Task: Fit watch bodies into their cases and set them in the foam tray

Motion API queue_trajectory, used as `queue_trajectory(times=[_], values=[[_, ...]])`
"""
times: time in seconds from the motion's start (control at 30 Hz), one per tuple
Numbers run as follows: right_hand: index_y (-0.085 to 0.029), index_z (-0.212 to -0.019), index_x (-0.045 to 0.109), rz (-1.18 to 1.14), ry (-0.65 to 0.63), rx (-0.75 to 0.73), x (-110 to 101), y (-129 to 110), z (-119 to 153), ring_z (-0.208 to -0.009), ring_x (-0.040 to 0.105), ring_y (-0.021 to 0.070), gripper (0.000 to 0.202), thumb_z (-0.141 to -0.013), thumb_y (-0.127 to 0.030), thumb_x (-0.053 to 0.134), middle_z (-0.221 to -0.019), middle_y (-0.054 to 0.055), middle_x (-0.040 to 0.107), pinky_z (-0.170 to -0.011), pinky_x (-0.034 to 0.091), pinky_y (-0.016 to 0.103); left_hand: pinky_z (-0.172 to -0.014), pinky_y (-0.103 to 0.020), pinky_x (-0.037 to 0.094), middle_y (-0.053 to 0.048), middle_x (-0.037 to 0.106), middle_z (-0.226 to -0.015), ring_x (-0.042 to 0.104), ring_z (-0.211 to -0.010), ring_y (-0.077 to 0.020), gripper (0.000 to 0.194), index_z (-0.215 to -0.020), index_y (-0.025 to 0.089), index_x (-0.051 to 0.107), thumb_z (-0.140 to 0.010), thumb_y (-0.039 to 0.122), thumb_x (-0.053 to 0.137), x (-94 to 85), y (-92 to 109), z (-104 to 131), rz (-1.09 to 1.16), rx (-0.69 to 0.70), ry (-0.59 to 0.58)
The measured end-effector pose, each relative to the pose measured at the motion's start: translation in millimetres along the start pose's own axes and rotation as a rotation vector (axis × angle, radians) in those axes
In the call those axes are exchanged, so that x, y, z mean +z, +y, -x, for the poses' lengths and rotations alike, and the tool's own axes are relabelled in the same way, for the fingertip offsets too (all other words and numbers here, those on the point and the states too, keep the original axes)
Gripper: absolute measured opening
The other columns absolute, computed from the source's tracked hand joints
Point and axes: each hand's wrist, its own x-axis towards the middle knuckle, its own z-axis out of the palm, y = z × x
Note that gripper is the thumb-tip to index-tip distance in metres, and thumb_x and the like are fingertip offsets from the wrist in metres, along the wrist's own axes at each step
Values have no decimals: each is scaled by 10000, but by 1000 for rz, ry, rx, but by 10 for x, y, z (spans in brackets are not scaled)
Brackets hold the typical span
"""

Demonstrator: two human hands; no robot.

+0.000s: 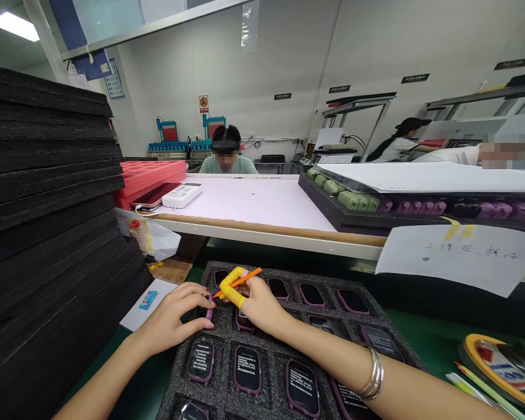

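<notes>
My left hand [175,318] pinches a purple watch case [209,310] on its side at the tray's upper left. Yellow finger covers sit on fingers of my right hand [251,294], which grips a thin orange stick [245,278] with its tip at the held watch. Under both hands lies a dark grey foam tray [223,343] with purple-framed watches in its slots. Some screens show white text, as on the watch [247,368] below my hands; others look dark, as on the watch [311,294] in the back row. My right forearm covers part of the tray.
Black foam sheets [48,233] rise high at left. A raised shelf [254,204] crosses ahead, holding a phone [156,195], a white box [181,195], a red tray [151,175] and a black tray [359,220] of green and purple parts. A tape roll [499,364] lies right. People sit beyond.
</notes>
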Motion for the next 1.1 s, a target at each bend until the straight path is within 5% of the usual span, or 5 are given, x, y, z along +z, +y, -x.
queue_trajectory(times=[0.33, 0.6, 0.9, 1.1], values=[[-216, -821, 591, 19, -45, -12, -6, -66, 51, -792, 697, 219, 200, -838, -390, 688, -819, 36, 700, -784, 565, 386, -1008, -374, 487, -37, 695, -1183, 620, -1171, -238, 204, -1062, 304, 699, -879, 392, 716, 41, -21, 9, 58, -35, 53], [-219, -844, 608, 33, -61, -43, 7, -41, 57, -776, 685, 209, 170, -862, -375, 676, -832, 38, 711, -745, 573, 366, -939, -373, 556, -34, 710, -1149, 687, -1074, -236, 535, -1183, 272, 529, -753, 376, 830, 101, -45, 19, 141, -244, 145], [-228, -831, 596, 48, -83, -64, -5, -35, 56, -784, 714, 208, 137, -887, -338, 656, -849, 33, 726, -753, 574, 358, -970, -412, 538, -39, 701, -1124, 675, -1075, -249, 449, -1115, 260, 559, -764, 391, 807, 119, 0, -2, 139, -291, 148], [-217, -762, 638, 63, -107, -79, -98, -161, 51, -745, 705, 201, 90, -827, -247, 694, -801, 23, 726, -739, 567, 341, -965, -414, 524, -27, 691, -1131, 651, -1080, -258, 379, -1098, 275, 632, -777, 382, 802, -86, 200, -106, 43, -215, 50]])
